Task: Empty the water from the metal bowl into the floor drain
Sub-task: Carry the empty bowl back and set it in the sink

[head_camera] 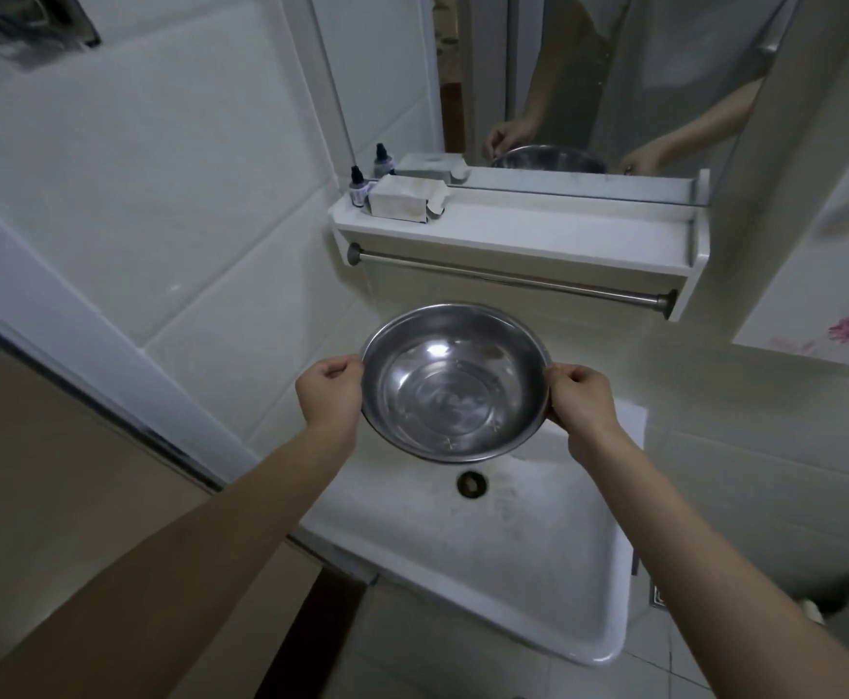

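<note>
Both hands (332, 396) (581, 401) grip metal bowl (455, 383); water barely discernible.

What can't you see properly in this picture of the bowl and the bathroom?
Head view only:
- Floor drain: only a corner shows, the right arm hides the rest.
- Metal bowl: shiny, so the water level can't be told.
- Sink: the far part sits behind the bowl.
- Small bottle: label too small to read.

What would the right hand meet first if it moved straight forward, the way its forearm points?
Probably the wall under the towel bar; the right hand passes beside the metal bowl. Depth is unclear.
</note>
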Demonstrator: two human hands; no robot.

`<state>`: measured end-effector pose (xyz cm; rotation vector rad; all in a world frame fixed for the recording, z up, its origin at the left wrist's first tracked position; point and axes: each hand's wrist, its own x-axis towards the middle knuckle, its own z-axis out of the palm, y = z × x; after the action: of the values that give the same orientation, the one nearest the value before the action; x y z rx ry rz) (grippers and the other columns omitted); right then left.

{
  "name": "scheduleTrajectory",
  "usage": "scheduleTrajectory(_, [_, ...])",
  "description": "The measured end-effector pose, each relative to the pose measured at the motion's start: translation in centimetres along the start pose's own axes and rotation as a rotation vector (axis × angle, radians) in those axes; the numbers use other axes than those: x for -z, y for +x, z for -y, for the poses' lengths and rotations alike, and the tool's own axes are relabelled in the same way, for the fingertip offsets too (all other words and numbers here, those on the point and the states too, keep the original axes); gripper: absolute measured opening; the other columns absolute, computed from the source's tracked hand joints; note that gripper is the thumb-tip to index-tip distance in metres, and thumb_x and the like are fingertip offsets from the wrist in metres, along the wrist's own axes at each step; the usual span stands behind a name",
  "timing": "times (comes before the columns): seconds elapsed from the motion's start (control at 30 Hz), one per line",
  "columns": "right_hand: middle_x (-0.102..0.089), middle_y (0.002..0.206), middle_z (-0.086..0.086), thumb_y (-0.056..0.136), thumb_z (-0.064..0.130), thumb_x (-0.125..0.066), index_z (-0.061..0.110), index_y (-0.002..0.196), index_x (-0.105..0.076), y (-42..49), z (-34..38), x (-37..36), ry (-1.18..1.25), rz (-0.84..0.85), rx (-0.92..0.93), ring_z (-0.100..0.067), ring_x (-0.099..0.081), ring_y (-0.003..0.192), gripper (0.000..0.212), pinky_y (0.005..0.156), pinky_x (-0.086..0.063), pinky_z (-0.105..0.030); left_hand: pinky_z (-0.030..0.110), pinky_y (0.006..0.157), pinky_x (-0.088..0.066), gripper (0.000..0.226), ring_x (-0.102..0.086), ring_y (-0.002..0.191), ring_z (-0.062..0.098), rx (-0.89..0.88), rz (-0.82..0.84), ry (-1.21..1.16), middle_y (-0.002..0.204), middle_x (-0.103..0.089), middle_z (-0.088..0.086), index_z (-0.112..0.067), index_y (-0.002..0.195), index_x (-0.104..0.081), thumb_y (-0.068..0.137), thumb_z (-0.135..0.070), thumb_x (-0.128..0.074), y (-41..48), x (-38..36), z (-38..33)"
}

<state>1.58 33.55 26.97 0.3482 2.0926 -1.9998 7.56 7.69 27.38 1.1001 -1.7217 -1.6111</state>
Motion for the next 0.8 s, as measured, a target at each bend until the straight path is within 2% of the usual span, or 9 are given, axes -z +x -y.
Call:
scheduleTrajectory(0.13, [-0.046,0.072,-0.014,0.094,0.003,-0.047,0.007,0.086,-0.060,0.9,0.3,0.3,0.006,-0.016,-0.014,-0.024,-0.044,0.065,0.016,0.065,-0.052,-0.035,0.021,0.063,-0.052,0.007,-0.066,0.066,0.011,-0.008,0.013,-0.010,0.075,-0.073,-0.001,-0.013,0.082,-0.076,0.080,-0.010,-0.070,0.6,-1.2,0.1])
scheduleTrajectory(0.27, [-0.047,0.070,-0.013,0.094,0.004,-0.048,0.006,0.085,-0.060,1.4,0.1,0.4,0.013,-0.053,-0.014,-0.024,-0.044,0.064,0.015,0.064,-0.053,-0.035,0.024,0.066,-0.053,0.011,-0.065,0.067,0.012,-0.019,0.063,-0.008,0.077,-0.073,0.001,-0.007,0.089,-0.077,0.080,-0.009,-0.070,1.5,-2.3,0.4])
scheduleTrajectory(0.47, [-0.048,0.062,-0.008,0.093,0.005,-0.048,0.005,0.080,-0.059,0.8,-0.3,-0.2,-0.009,-0.167,-0.027,-0.020,-0.045,0.055,0.017,0.051,-0.052,-0.025,0.031,0.068,-0.056,0.014,-0.066,0.070,0.017,-0.028,0.186,0.013,0.083,-0.076,0.005,-0.008,0.091,-0.077,0.079,-0.014,-0.070,3.8,-3.0,1.1])
scheduleTrajectory(0.63, [-0.046,0.055,-0.003,0.094,0.005,-0.049,0.009,0.071,-0.054,-0.7,-0.2,-1.8,0.009,-0.308,-0.030,-0.018,-0.044,0.050,0.023,0.047,-0.051,-0.025,0.036,0.072,-0.057,0.017,-0.066,0.070,0.017,-0.017,0.307,0.016,0.083,-0.076,0.006,-0.009,0.090,-0.078,0.076,-0.015,-0.070,6.3,-3.5,1.3])
scheduleTrajectory(0.73, [-0.046,0.057,-0.004,0.094,0.006,-0.049,0.008,0.071,-0.054,-1.5,-0.3,-3.1,0.005,-0.380,-0.032,-0.019,-0.044,0.052,0.023,0.045,-0.049,-0.023,0.036,0.072,-0.057,0.011,-0.065,0.069,0.016,-0.008,0.359,0.030,0.079,-0.075,0.003,-0.015,0.082,-0.077,0.074,-0.017,-0.070,7.6,-3.4,1.5])
scheduleTrajectory(0.8, [-0.040,0.055,-0.003,0.092,0.004,-0.049,0.011,0.064,-0.048,-1.7,-0.7,-3.9,0.012,-0.427,-0.031,-0.019,-0.038,0.051,0.029,0.044,-0.045,-0.022,0.035,0.069,-0.056,0.006,-0.063,0.067,0.017,-0.007,0.384,0.036,0.076,-0.073,0.003,-0.018,0.075,-0.075,0.074,-0.016,-0.069,8.4,-3.4,1.5])
